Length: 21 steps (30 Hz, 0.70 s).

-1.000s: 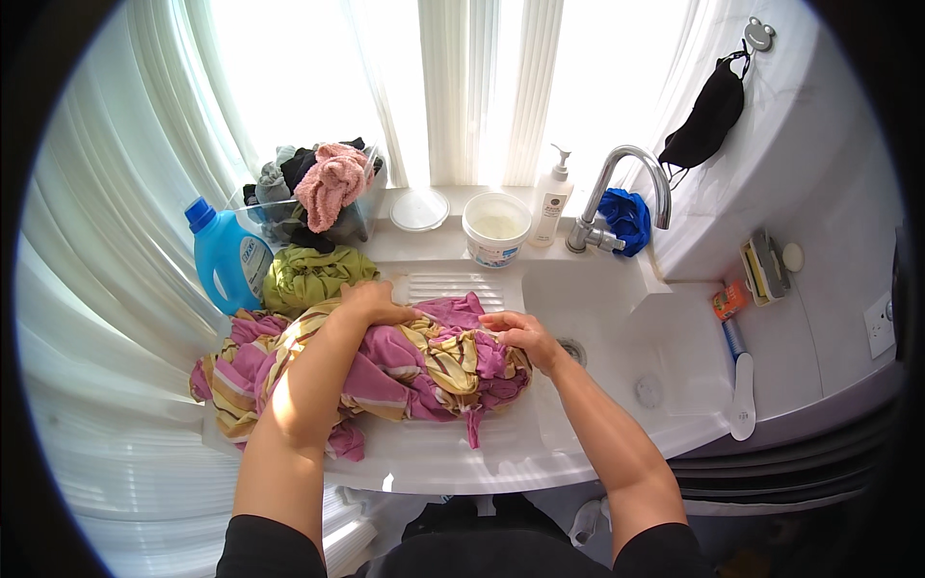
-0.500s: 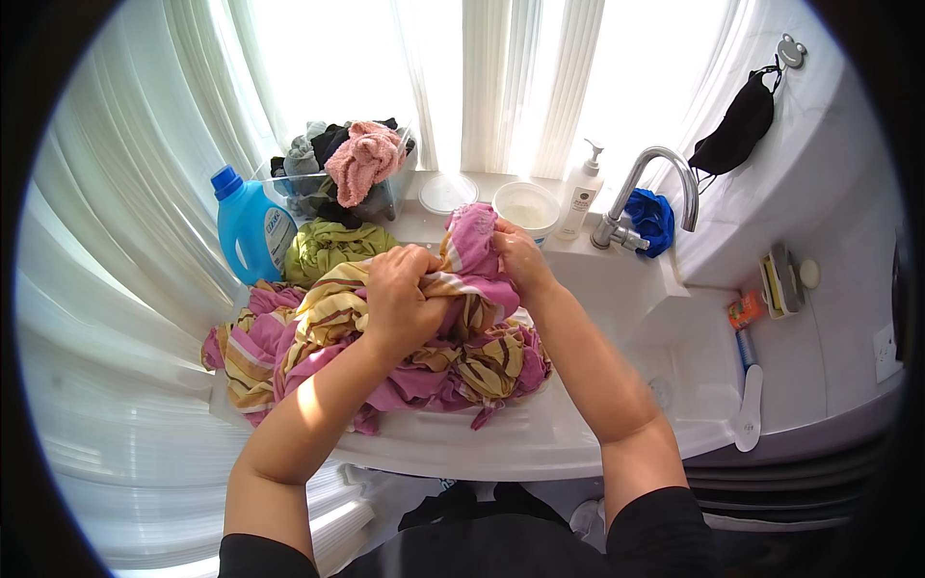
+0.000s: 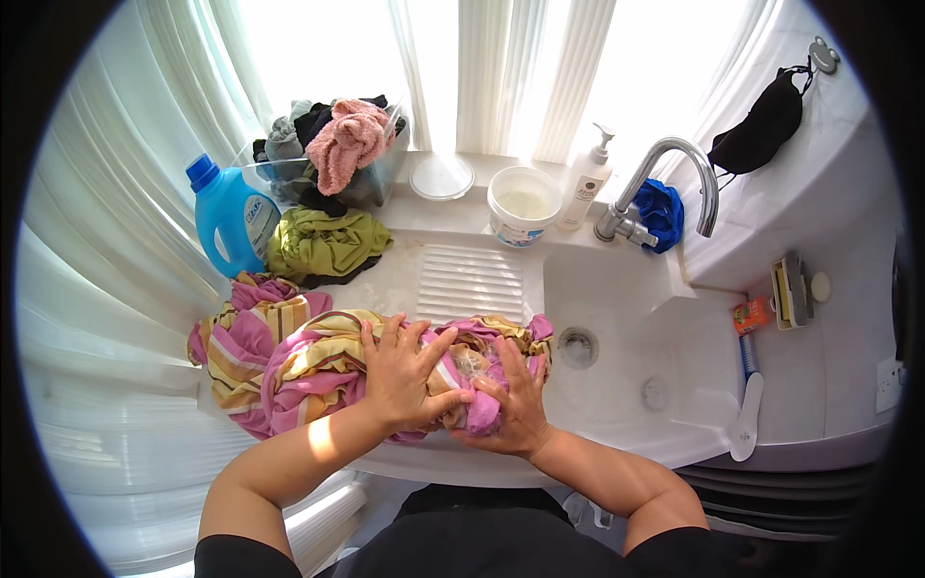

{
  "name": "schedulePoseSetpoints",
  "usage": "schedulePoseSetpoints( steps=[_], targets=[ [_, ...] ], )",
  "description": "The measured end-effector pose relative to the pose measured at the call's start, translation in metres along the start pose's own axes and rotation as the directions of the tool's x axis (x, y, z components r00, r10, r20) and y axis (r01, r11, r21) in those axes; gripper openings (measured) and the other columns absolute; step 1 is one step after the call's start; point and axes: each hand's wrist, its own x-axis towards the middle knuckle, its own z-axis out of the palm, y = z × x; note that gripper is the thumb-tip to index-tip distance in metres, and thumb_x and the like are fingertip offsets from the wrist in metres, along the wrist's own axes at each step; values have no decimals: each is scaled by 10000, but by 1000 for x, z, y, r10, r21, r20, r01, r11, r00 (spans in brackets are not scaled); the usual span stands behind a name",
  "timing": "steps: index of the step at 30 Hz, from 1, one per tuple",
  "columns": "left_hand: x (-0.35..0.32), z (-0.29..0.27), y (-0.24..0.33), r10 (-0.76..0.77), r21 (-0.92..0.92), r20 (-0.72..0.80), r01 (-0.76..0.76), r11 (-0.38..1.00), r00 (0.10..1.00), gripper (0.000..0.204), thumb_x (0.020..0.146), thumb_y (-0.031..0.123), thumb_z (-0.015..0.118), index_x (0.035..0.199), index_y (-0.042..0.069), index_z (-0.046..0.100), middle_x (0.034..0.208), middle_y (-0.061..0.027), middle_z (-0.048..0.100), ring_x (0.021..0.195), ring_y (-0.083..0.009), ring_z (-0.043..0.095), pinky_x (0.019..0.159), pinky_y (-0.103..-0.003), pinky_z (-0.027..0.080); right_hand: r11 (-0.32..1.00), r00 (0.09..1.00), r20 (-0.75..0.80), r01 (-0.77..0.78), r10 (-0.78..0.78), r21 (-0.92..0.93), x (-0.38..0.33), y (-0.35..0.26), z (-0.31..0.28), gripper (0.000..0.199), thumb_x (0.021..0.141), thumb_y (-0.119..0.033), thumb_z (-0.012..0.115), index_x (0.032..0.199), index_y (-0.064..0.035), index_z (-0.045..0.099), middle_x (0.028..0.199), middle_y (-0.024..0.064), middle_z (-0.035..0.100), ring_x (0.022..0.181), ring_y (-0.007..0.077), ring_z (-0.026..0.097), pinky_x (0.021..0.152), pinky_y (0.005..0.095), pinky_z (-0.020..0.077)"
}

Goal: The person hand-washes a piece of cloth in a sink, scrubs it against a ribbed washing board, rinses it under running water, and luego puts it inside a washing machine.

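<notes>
Both hands press down on a bunched pink-and-yellow striped cloth (image 3: 289,361): the left hand (image 3: 405,371) lies flat on top with fingers spread, palm bearing on the wad rather than closing round it, while the right hand (image 3: 511,409) cups the near right end, its fingers curled into the fabric in a loose grasp. The cloth lies under and between the two hands on the white washboard basin (image 3: 472,279), its bulk trailing off to the left over the basin's edge. Just behind it the ribbed scrubbing surface shows bare. To the right is the sink bowl (image 3: 617,385) with its drain (image 3: 578,347), below a curved metal tap (image 3: 674,178). Behind the cloth, a crumpled green garment (image 3: 323,241) rests beside a blue detergent bottle (image 3: 226,217), with a clear tub of mixed laundry (image 3: 332,154) at the window ledge. A white bucket (image 3: 525,207) and a white pump bottle (image 3: 586,178) stand near the tap.
</notes>
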Motion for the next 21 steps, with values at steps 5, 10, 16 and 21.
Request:
schedulePoseSetpoints(
  steps=[5, 10, 16, 21],
  targets=[
    [24, 23, -4, -50, -194, -87, 32, 980, 995, 428, 786, 469, 575, 951, 79, 635, 963, -98, 597, 987, -292, 505, 973, -519, 209, 997, 996, -39, 77, -77, -14, 22, 28, 16, 641, 555, -480, 765, 1048, -130, 552, 1143, 154, 546, 1068, 337, 515, 932, 531, 316],
    [49, 37, -21, -59, -331, -1, 56, 942, 998, 320, 811, 344, 561, 832, 33, 632, 811, -125, 609, 823, -304, 529, 857, -444, 297, 996, 996, -49, 74, -71, 50, 53, 43, 22, 426, 560, -393, 740, 839, -103, 600, 793, 101, 557, 731, 298, 536, 687, 406, 412],
    [75, 54, -44, 15, -362, 116, 28, 932, 993, 326, 817, 322, 551, 671, 44, 637, 632, -147, 589, 700, -319, 551, 722, -439, 371, 963, 996, -9, 91, -92, 255, 80, 63, 23, 265, 614, -299, 689, 725, -80, 590, 726, 113, 546, 667, 310, 515, 639, 409, 414],
    [95, 66, -57, 67, -486, 230, 55, 872, 971, 315, 811, 290, 527, 649, 42, 634, 636, -204, 583, 666, -387, 560, 661, -474, 414, 936, 993, 111, 6, -48, 352, 92, 75, 20, 215, 635, -266, 670, 764, -95, 646, 732, 124, 570, 672, 324, 537, 642, 417, 418]
  ],
)
